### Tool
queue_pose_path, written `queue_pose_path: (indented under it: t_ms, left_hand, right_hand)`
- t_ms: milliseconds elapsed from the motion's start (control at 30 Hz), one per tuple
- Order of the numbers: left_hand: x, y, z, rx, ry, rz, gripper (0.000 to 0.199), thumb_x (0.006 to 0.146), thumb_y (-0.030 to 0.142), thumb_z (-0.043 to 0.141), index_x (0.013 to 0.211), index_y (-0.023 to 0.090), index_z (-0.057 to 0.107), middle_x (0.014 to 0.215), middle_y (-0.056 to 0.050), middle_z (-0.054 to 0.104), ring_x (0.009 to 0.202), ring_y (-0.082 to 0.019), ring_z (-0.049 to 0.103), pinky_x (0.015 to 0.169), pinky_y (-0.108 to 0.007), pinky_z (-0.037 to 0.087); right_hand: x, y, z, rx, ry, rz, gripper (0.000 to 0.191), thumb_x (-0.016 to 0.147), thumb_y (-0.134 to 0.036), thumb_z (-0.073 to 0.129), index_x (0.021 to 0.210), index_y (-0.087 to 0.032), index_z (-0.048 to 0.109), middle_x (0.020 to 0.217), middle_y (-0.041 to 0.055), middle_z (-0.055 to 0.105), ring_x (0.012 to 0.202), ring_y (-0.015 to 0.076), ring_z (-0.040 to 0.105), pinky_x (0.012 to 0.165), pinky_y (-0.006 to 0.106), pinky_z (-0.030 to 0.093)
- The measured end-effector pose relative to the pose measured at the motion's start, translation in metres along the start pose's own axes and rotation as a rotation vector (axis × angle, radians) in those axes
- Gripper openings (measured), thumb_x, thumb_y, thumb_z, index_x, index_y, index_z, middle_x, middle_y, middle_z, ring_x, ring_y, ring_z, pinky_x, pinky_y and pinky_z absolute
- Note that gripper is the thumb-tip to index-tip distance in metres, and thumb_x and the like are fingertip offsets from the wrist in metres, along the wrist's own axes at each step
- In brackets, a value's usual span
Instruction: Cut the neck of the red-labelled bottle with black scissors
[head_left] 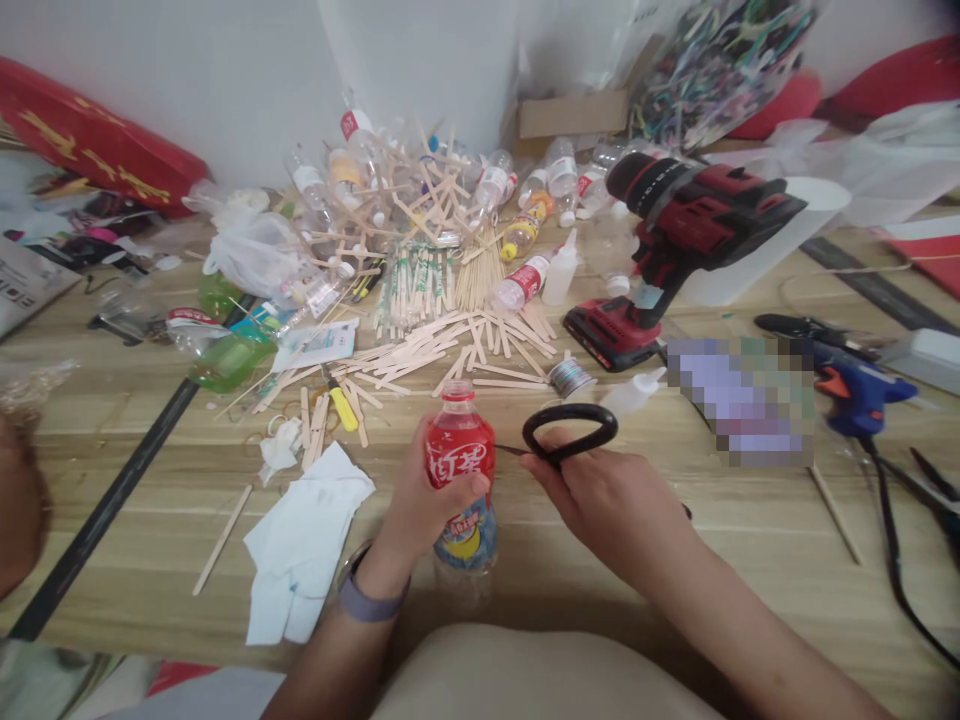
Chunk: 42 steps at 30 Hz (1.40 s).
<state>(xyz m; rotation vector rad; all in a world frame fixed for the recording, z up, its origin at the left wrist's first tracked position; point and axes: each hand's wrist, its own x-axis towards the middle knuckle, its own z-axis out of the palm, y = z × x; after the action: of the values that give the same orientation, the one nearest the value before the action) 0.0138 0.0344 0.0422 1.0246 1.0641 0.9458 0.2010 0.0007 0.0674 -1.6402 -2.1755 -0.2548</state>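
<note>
An uncapped clear plastic bottle with a red and blue label stands upright near the table's front edge. My left hand is wrapped around its left side, thumb across the label. My right hand grips a pair of black-handled scissors, with one handle loop showing above the fist. Their dark blade points left and meets the right side of the bottle near the label; whether it has gone through the label or the plastic, I cannot tell. The other loop is hidden by my right hand.
A red cordless drill stands right of several wooden sticks. At the right lies a blue glue gun with its cable. White paper pieces and a yellow-handled tool lie left. Plastic bottles crowd the back.
</note>
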Motion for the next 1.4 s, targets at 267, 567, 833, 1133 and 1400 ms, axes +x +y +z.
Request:
queue_pose_path:
  t_ms: [267,567,833,1133,1400]
  left_hand:
    - [-0.002,0.004,0.001,0.106,-0.031,0.052,0.061,0.062,0.037,0.080,0.113,0.020,0.050,0.090,0.000,0.064,0.074,-0.014,0.058,0.069,-0.026,0.050]
    - [-0.006,0.008,0.000,0.153,-0.026,0.060,0.058,0.064,0.037,0.078,0.114,0.023,0.052,0.091,0.000,0.065,0.075,-0.016,0.059,0.071,-0.028,0.051]
    - [-0.004,0.012,0.001,0.148,-0.032,0.000,0.057,0.065,0.039,0.075,0.114,0.020,0.054,0.089,-0.002,0.065,0.074,-0.017,0.060,0.069,-0.029,0.051]
    - [-0.005,0.009,-0.001,0.164,-0.073,-0.007,0.054,0.069,0.043,0.072,0.114,0.018,0.055,0.089,-0.002,0.067,0.075,-0.018,0.060,0.071,-0.031,0.052]
    - [-0.006,0.015,0.003,0.346,-0.022,0.064,0.057,0.067,0.037,0.074,0.117,0.020,0.052,0.097,-0.002,0.067,0.083,-0.019,0.062,0.080,-0.033,0.051]
  right_hand:
    - [-0.002,0.003,-0.003,0.046,-0.138,0.003,0.057,0.105,-0.038,0.020,0.076,-0.013,0.062,0.047,0.0049,0.060,0.038,0.0176,0.057,0.042,0.028,0.022]
    - [0.000,0.002,-0.008,0.206,-0.263,0.054,0.042,0.102,-0.030,0.033,0.074,-0.016,0.062,0.059,0.0053,0.066,0.048,0.0176,0.062,0.045,0.027,0.028]
    - [0.001,0.003,-0.013,0.106,-0.133,-0.071,0.037,0.098,-0.019,0.034,0.077,-0.015,0.063,0.057,0.0059,0.061,0.047,0.0166,0.056,0.045,0.028,0.022]
    - [0.008,0.003,-0.026,0.188,-0.336,0.007,0.027,0.092,-0.016,0.042,0.076,-0.016,0.064,0.058,0.0055,0.063,0.052,0.0175,0.059,0.047,0.025,0.029]
    - [0.018,0.006,-0.028,0.465,-0.697,0.200,0.048,0.102,-0.029,0.029,0.068,-0.017,0.061,0.055,0.0021,0.065,0.042,0.0128,0.056,0.043,0.022,0.034]
